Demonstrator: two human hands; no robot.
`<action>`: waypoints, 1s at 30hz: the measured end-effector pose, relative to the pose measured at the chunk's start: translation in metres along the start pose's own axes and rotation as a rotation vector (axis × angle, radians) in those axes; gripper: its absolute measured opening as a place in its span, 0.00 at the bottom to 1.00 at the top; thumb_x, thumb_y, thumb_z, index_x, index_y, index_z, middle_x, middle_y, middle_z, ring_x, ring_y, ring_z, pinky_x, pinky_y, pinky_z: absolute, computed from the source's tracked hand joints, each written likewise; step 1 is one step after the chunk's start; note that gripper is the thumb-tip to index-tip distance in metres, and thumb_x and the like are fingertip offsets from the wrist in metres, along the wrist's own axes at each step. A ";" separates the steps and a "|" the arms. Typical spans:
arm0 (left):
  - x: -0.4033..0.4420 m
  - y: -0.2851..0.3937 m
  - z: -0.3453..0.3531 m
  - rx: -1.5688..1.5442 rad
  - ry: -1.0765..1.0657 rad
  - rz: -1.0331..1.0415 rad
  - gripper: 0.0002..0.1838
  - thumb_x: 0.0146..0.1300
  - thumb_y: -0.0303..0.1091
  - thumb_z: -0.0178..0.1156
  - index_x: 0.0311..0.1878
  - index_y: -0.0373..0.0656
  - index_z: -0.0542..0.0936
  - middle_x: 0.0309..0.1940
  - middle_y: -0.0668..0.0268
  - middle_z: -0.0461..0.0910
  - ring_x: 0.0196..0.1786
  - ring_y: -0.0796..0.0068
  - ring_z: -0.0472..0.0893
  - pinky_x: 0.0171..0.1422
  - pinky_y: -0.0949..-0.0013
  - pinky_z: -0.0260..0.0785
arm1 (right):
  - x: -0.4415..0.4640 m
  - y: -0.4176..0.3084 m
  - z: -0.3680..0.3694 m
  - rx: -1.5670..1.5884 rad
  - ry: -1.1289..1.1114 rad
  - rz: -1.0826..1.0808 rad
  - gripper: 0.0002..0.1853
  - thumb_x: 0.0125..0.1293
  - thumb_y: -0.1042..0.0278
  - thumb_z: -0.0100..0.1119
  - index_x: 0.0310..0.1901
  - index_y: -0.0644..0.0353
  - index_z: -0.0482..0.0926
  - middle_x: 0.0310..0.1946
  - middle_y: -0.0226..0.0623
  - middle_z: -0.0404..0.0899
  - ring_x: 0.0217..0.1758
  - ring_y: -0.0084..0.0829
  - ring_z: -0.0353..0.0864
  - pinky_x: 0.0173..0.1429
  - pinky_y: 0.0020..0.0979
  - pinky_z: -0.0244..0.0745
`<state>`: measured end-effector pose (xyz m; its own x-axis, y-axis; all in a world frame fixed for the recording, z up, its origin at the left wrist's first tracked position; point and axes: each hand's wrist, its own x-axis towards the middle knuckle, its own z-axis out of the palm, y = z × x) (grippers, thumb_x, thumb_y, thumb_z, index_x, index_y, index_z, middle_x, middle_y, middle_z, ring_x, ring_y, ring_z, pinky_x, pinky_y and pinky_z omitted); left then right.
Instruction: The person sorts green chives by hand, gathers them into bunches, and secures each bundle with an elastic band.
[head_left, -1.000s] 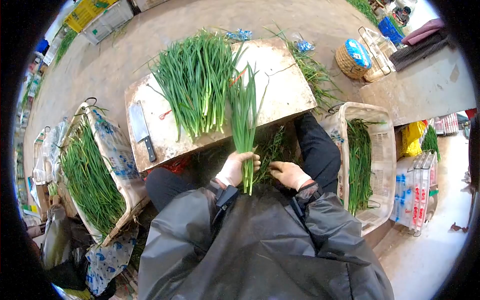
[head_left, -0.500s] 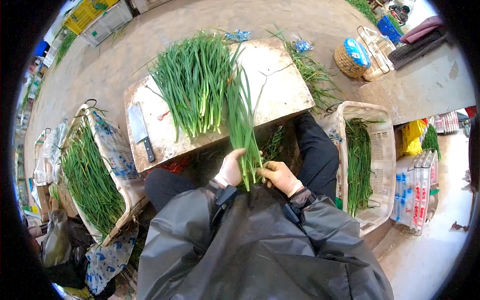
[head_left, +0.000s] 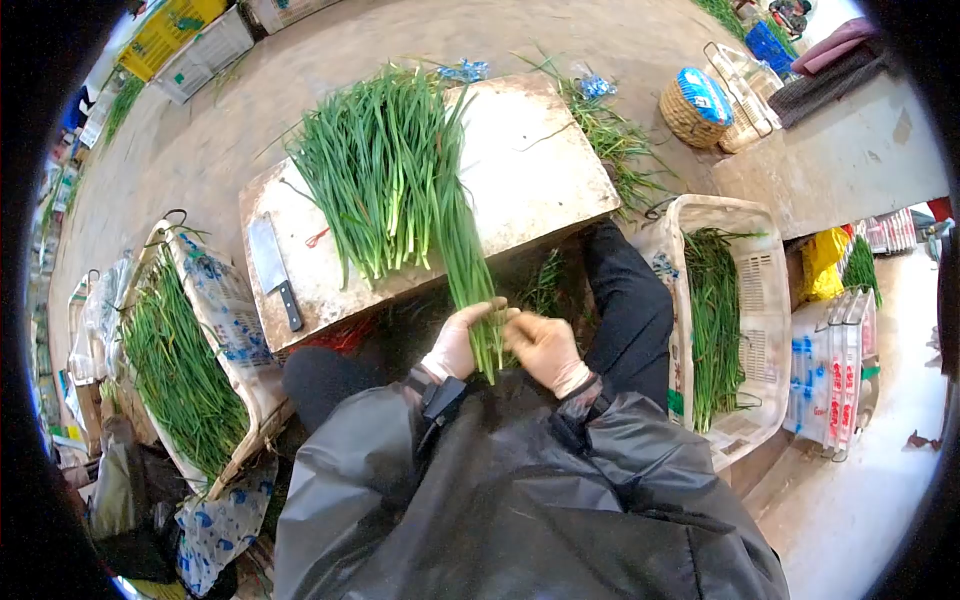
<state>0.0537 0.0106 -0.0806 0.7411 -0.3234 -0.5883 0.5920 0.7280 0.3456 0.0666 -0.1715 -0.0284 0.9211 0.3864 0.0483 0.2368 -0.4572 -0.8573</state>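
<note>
My left hand (head_left: 458, 342), in a pale glove, is wrapped round a small bunch of green chives (head_left: 466, 265) near its pale cut ends. The bunch's leaves reach up over the table's front edge. My right hand (head_left: 546, 350), also gloved, has its fingers curled against the stalks at the bunch's right side; its fingertips are slightly blurred. Ahead, a large pile of chives (head_left: 385, 165) lies on a worn white tabletop (head_left: 535, 150). A knife (head_left: 272, 262) with a black handle rests on the table's left side.
A white crate (head_left: 228, 300) of chives leans at my left; another crate (head_left: 762, 290) with chives stands at my right. Loose greens (head_left: 622, 150) lie beyond the table's right edge. A woven basket (head_left: 690, 118) with a blue top sits farther back right.
My right hand has turned and moved up slightly against the stalks. My left hand keeps its hold; the bunch leans more to the left. The view has shifted a little.
</note>
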 end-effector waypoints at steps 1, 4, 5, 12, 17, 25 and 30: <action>-0.002 0.002 -0.001 -0.006 -0.045 -0.039 0.23 0.77 0.42 0.52 0.66 0.39 0.78 0.59 0.54 0.85 0.55 0.58 0.87 0.55 0.55 0.82 | 0.005 0.001 -0.004 0.105 0.056 0.122 0.07 0.70 0.63 0.66 0.39 0.57 0.84 0.30 0.40 0.87 0.33 0.42 0.90 0.39 0.41 0.85; -0.006 0.005 0.002 0.017 -0.071 -0.075 0.25 0.77 0.45 0.51 0.68 0.40 0.77 0.60 0.52 0.85 0.55 0.56 0.87 0.52 0.57 0.83 | 0.016 0.030 -0.014 -0.171 0.029 0.079 0.20 0.68 0.73 0.63 0.62 0.61 0.79 0.52 0.47 0.86 0.50 0.40 0.89 0.54 0.37 0.84; -0.006 0.006 0.000 0.027 -0.081 -0.088 0.25 0.77 0.46 0.50 0.68 0.40 0.77 0.60 0.52 0.85 0.55 0.56 0.87 0.51 0.57 0.83 | 0.017 0.036 -0.013 -0.237 0.020 -0.035 0.25 0.67 0.74 0.62 0.67 0.60 0.76 0.58 0.48 0.83 0.56 0.38 0.87 0.57 0.36 0.83; -0.012 0.008 -0.003 0.047 -0.121 -0.150 0.25 0.78 0.49 0.48 0.62 0.39 0.79 0.56 0.51 0.87 0.52 0.53 0.88 0.50 0.54 0.83 | 0.020 0.083 0.012 0.185 -0.429 0.293 0.15 0.69 0.69 0.59 0.56 0.58 0.83 0.44 0.43 0.88 0.49 0.46 0.88 0.53 0.42 0.83; -0.008 0.007 -0.009 0.153 0.161 -0.008 0.20 0.78 0.47 0.52 0.55 0.40 0.82 0.54 0.54 0.88 0.58 0.55 0.86 0.60 0.52 0.78 | 0.008 0.063 -0.024 -0.399 -0.531 0.046 0.12 0.70 0.58 0.60 0.46 0.54 0.87 0.39 0.48 0.87 0.46 0.53 0.87 0.50 0.47 0.83; -0.010 0.011 -0.012 0.098 0.076 0.017 0.15 0.76 0.45 0.56 0.46 0.43 0.82 0.48 0.54 0.89 0.53 0.57 0.87 0.60 0.48 0.79 | -0.008 0.064 -0.018 -0.709 -0.912 0.172 0.16 0.66 0.60 0.63 0.52 0.51 0.90 0.44 0.48 0.89 0.50 0.52 0.88 0.56 0.47 0.82; -0.008 0.009 -0.018 0.053 0.048 -0.014 0.15 0.77 0.46 0.57 0.45 0.43 0.81 0.45 0.56 0.88 0.45 0.58 0.87 0.54 0.51 0.81 | -0.007 0.086 -0.024 -0.915 -0.833 0.311 0.15 0.63 0.62 0.64 0.49 0.50 0.92 0.46 0.43 0.91 0.52 0.48 0.89 0.56 0.45 0.84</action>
<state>0.0472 0.0310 -0.0861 0.7176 -0.3032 -0.6270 0.6189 0.6905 0.3744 0.0878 -0.2327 -0.0896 0.5827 0.3956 -0.7099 0.4781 -0.8732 -0.0942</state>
